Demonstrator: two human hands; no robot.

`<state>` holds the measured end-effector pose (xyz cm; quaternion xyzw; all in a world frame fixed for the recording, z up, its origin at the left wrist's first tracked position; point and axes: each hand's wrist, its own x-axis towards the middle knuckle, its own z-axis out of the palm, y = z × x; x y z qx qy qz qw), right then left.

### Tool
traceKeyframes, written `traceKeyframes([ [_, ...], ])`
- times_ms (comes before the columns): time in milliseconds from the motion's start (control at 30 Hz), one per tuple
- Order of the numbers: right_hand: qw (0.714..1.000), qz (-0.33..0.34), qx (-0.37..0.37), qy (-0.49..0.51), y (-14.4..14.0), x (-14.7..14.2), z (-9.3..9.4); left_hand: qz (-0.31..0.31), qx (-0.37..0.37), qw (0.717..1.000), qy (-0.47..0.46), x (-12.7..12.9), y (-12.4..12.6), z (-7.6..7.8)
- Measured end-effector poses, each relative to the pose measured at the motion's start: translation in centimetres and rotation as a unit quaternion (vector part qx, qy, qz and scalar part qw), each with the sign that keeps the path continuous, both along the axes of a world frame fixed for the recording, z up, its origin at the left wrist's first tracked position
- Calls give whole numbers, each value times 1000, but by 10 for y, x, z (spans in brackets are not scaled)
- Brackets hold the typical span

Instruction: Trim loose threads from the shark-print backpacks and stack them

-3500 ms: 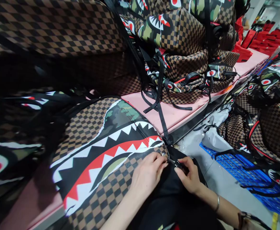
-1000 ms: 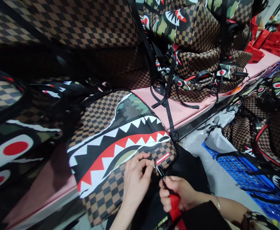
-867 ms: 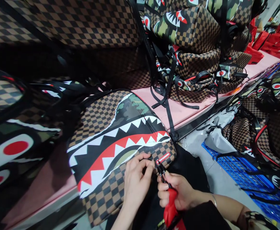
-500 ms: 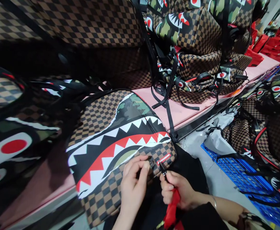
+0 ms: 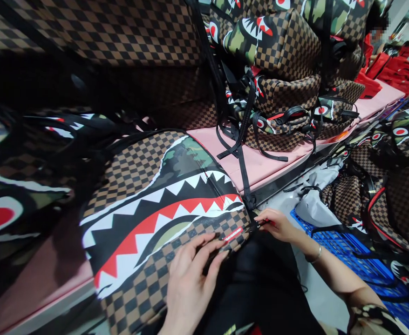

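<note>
A backpack [image 5: 162, 200] with a brown-and-black check and a printed shark mouth lies in front of me, its lower edge over my lap. My left hand [image 5: 192, 274] rests on its checked lower part, fingers spread and bent, beside a small red label [image 5: 233, 235]. At the bag's right corner, my right hand [image 5: 276, 224] is closed around a slim dark tool [image 5: 259, 224]. The tool points left and reaches the bag's edge; a bit of red shows by the fingers. Its exact kind is too small and blurred to make out.
More checked shark-print backpacks [image 5: 283, 46] are stacked on the pink tabletop [image 5: 260, 174], with loose black straps hanging down. Others crowd close on the left. At right, a blue crate [image 5: 356, 260] stands by a pile of bags. Red items and a person are farther back.
My right hand has moved up and right, from below the label to the bag's right corner. The red strap no longer hangs below it. My left fingers have gone from a pinch to spread.
</note>
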<state>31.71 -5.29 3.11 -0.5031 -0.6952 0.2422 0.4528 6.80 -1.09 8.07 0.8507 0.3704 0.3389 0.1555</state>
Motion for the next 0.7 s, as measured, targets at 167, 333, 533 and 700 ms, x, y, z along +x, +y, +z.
traceKeyframes([
  [167, 997, 33, 56, -51, 13, 5, 8, 16, 83, 995, 61, 10, 8, 1],
  [333, 992, 56, 75, -87, 18, 4, 8, 14, 97, 994, 46, 17, 7, -1],
  [533, 986, 41, 77, -141, 18, -1, 9, 19, 93, 994, 52, 17, 7, -6],
  [700, 987, 51, 60, -140, 16, 1, 15, 32, 71, 996, 38, 14, 7, -6],
])
